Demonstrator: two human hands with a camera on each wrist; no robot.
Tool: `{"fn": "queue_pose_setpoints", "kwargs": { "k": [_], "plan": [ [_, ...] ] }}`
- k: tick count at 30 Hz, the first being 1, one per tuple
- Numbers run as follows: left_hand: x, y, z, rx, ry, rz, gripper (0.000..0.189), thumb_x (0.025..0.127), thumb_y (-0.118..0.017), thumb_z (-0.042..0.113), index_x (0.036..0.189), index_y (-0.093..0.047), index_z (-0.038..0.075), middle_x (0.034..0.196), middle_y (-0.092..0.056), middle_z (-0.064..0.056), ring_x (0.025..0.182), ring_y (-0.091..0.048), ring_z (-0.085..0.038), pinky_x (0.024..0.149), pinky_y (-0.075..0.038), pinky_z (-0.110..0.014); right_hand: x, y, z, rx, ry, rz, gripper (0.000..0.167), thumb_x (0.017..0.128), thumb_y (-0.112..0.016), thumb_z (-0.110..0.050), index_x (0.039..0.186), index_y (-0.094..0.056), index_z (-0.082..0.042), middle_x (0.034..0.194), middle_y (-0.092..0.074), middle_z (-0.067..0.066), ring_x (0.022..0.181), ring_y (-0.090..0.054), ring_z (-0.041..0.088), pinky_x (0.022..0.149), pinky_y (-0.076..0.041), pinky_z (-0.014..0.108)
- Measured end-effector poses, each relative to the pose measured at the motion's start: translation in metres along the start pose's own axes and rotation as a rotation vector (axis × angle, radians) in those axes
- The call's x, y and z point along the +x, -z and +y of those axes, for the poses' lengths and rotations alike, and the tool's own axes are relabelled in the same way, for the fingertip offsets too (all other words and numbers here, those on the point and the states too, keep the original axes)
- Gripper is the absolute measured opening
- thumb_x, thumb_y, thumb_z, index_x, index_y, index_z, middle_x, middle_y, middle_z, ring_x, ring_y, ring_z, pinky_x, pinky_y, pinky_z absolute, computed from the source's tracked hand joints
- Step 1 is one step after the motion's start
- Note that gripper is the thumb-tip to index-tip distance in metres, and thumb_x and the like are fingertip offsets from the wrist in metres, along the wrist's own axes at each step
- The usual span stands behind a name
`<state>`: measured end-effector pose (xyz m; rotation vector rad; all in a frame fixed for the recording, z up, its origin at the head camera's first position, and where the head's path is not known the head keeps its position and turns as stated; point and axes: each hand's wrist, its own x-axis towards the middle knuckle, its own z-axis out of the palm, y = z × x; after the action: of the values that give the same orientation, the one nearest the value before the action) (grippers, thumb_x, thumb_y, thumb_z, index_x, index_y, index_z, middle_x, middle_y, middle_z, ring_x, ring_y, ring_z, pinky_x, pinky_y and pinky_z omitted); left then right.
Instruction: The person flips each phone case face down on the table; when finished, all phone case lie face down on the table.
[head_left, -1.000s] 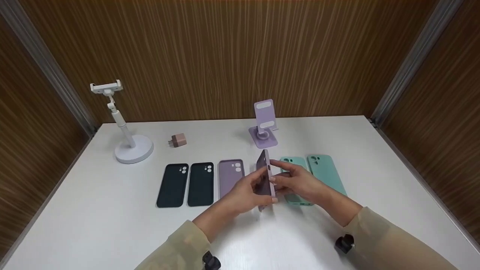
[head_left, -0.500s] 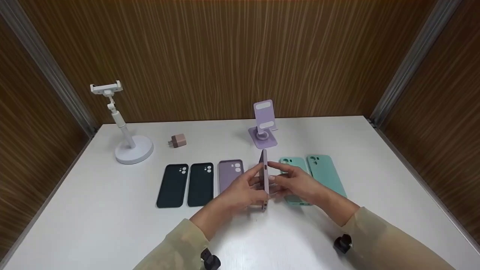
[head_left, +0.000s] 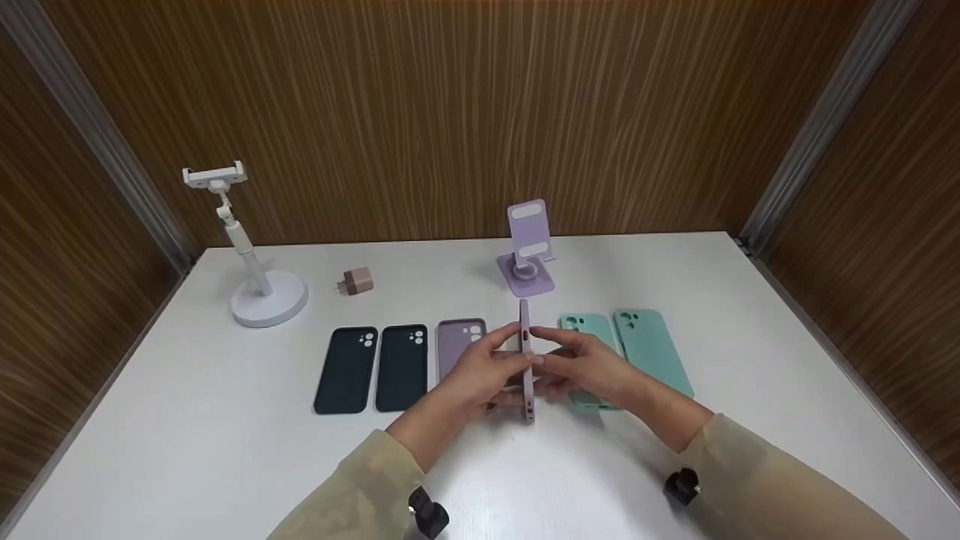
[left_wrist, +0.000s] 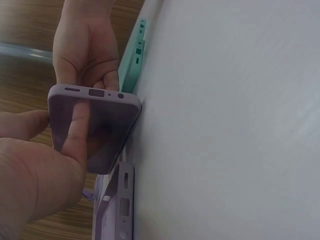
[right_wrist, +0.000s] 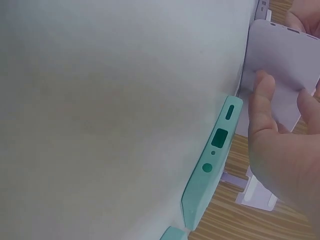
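Observation:
A purple phone case (head_left: 527,386) stands on its long edge between both hands, its lower edge at or just above the white table. My left hand (head_left: 476,379) holds it from the left; in the left wrist view one finger reaches against the dark inner face of the phone case (left_wrist: 107,127) and another touches its rim. From the other side, my right hand (head_left: 592,367) sets thumb and forefinger on its back, seen in the right wrist view as a plain pale purple back (right_wrist: 285,55). The right hand's lower fingers are partly hidden.
Two black cases (head_left: 346,371) and another purple case (head_left: 455,349) lie to the left, two mint cases (head_left: 652,349) to the right. Behind stand a purple phone stand (head_left: 529,240), a pink charger plug (head_left: 358,280) and a tall white phone holder (head_left: 270,300). Wood-grain walls enclose the table.
The purple phone case has turned edge-on to the head view and shifted slightly left. My left thumb has moved up along its edge. The right hand stays nearly in place.

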<state>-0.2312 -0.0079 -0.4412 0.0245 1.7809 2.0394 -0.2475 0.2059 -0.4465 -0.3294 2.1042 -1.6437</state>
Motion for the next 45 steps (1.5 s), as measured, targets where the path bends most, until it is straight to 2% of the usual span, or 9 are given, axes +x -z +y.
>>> {"fn": "queue_pose_setpoints", "kwargs": {
  "k": [5,9,14,19,24,29,33,37,45],
  "plan": [
    [0.001,-0.002,0.001,-0.003,-0.009,0.019,0.07,0.097,-0.072,0.007,0.161,-0.047,0.019,0.117,-0.075,-0.013,0.107,-0.073,-0.031,0.08,-0.064,-0.046,0.0,-0.001,0.001,-0.039,-0.003,0.017,0.068,0.104,-0.072,-0.027,0.163,-0.043,-0.012,0.131,-0.07,0.019,0.111,-0.073,0.03,0.089,-0.062,0.042],
    [-0.001,-0.002,0.002,0.022,-0.048,0.032,0.07,0.095,-0.067,0.002,0.161,-0.047,0.015,0.125,-0.073,-0.018,0.101,-0.074,-0.029,0.077,-0.064,-0.045,0.0,-0.002,0.002,-0.071,0.008,0.035,0.068,0.101,-0.076,-0.024,0.161,-0.047,-0.012,0.127,-0.07,0.017,0.106,-0.071,0.028,0.088,-0.062,0.039],
    [-0.005,-0.001,0.006,-0.001,-0.108,0.042,0.07,0.093,-0.06,-0.001,0.16,-0.047,0.012,0.13,-0.071,-0.021,0.094,-0.076,-0.028,0.073,-0.064,-0.043,-0.004,-0.001,-0.001,-0.127,0.013,0.077,0.069,0.099,-0.078,-0.026,0.16,-0.048,-0.013,0.122,-0.067,0.017,0.099,-0.071,0.028,0.082,-0.06,0.037],
    [-0.007,0.001,0.007,-0.053,-0.139,0.034,0.068,0.095,-0.061,0.0,0.16,-0.049,0.014,0.128,-0.073,-0.017,0.097,-0.076,-0.028,0.078,-0.064,-0.045,-0.008,0.003,-0.006,-0.121,-0.012,0.091,0.074,0.1,-0.077,-0.031,0.164,-0.042,-0.018,0.128,-0.068,0.016,0.108,-0.07,0.028,0.086,-0.059,0.039],
    [-0.005,0.007,0.004,-0.056,-0.149,0.022,0.064,0.098,-0.066,0.002,0.159,-0.05,0.014,0.129,-0.073,-0.015,0.101,-0.075,-0.028,0.08,-0.063,-0.043,-0.009,0.008,-0.008,-0.083,-0.018,0.129,0.074,0.1,-0.077,-0.025,0.164,-0.042,-0.017,0.129,-0.07,0.017,0.111,-0.069,0.027,0.093,-0.058,0.042],
    [-0.002,0.019,0.002,0.082,-0.171,0.043,0.06,0.098,-0.075,0.006,0.154,-0.057,0.014,0.117,-0.072,-0.01,0.095,-0.071,-0.02,0.081,-0.061,-0.038,-0.01,0.013,-0.009,-0.098,-0.047,0.202,0.071,0.1,-0.077,-0.021,0.163,-0.045,-0.022,0.127,-0.069,0.014,0.112,-0.067,0.026,0.102,-0.056,0.044],
    [0.001,0.026,0.0,0.211,-0.203,0.053,0.061,0.096,-0.079,0.008,0.153,-0.058,0.012,0.11,-0.072,-0.007,0.092,-0.067,-0.017,0.083,-0.059,-0.037,-0.009,0.016,-0.009,-0.12,-0.05,0.217,0.072,0.099,-0.078,-0.021,0.163,-0.045,-0.022,0.126,-0.067,0.014,0.111,-0.064,0.026,0.101,-0.056,0.039],
    [0.007,0.027,-0.002,0.258,-0.232,0.052,0.069,0.093,-0.08,0.004,0.156,-0.053,0.007,0.107,-0.071,-0.009,0.091,-0.066,-0.016,0.083,-0.059,-0.036,-0.008,0.018,-0.007,-0.212,0.001,0.217,0.074,0.098,-0.08,-0.02,0.163,-0.044,-0.017,0.121,-0.069,0.013,0.108,-0.064,0.025,0.094,-0.055,0.032],
    [0.014,0.027,-0.003,0.397,-0.207,0.075,0.079,0.091,-0.083,0.003,0.161,-0.047,0.012,0.111,-0.067,-0.008,0.081,-0.069,-0.016,0.079,-0.062,-0.039,-0.003,0.022,-0.003,-0.417,0.051,0.214,0.079,0.094,-0.084,-0.021,0.163,-0.044,-0.014,0.116,-0.071,0.006,0.108,-0.062,0.023,0.094,-0.051,0.036]
  ]
}}
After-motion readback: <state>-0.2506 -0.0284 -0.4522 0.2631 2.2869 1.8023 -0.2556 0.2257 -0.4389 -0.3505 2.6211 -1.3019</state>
